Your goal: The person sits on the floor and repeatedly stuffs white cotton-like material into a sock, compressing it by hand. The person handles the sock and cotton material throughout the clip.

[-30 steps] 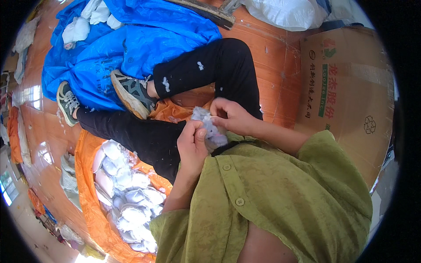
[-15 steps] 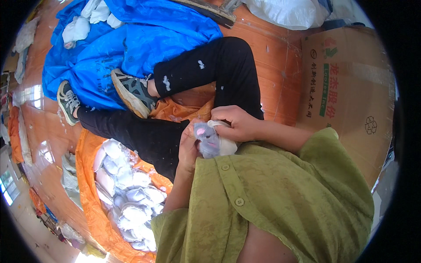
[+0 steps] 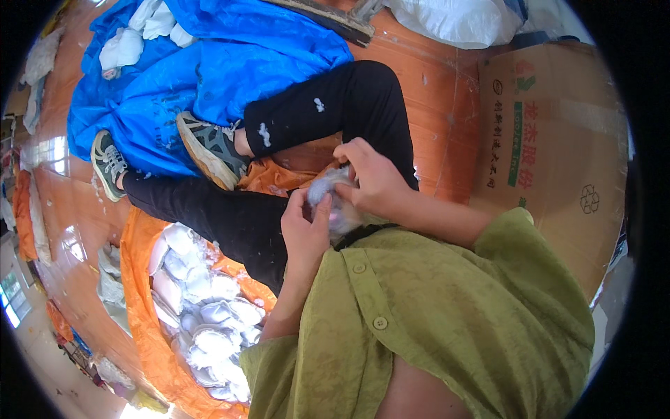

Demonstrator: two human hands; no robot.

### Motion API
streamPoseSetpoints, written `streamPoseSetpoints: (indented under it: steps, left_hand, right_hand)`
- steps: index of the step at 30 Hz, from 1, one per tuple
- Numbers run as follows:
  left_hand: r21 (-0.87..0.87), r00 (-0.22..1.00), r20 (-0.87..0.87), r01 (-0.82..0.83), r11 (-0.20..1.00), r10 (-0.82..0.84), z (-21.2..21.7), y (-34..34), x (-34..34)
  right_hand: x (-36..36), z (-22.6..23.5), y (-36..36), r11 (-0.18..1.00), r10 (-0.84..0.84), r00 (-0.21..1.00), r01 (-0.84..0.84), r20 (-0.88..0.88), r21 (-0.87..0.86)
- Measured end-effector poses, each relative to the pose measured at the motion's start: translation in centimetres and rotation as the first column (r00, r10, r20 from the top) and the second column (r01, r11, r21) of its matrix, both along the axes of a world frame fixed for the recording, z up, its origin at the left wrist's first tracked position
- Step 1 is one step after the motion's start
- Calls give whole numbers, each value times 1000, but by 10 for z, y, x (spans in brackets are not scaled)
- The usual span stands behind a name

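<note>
Left hand [image 3: 306, 227] and right hand [image 3: 377, 183] pinch a grey plush piece [image 3: 322, 189] before a green shirt [image 3: 426, 293], its pink patch, plain half a second ago, now unclear, suggesting another side faces the fingers.

Daylight shows at a window [image 3: 10, 299] on the left; glare spots the orange floor [image 3: 72, 241] there. Nearer, pale fabric pieces [image 3: 211, 339] wash out. At right, the cardboard box [image 3: 551, 202] bows; the grey plush [image 3: 322, 188] blurs.
</note>
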State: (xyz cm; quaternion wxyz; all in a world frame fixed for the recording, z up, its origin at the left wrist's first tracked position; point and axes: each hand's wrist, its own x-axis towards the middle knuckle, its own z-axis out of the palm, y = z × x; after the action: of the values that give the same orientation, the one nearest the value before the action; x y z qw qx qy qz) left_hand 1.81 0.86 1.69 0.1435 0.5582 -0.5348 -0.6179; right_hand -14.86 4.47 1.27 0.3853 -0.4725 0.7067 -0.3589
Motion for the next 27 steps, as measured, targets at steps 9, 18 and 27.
streamPoseSetpoints:
  steps: [9, 18, 27]
  left_hand:
    - [-267, 981, 105, 187, 946, -164, -12, 2, -6]
    - [-62, 978, -53, 200, 978, -203, -15, -21, -1]
    - [-350, 956, 168, 285, 892, -240, -10, -7, -5]
  right_hand:
    - [-1, -31, 17, 970, 217, 976, -216, -3, -115]
    - [2, -40, 23, 980, 190, 968, -175, 166, -99]
    - [9, -36, 23, 991, 121, 967, -105, 223, -83]
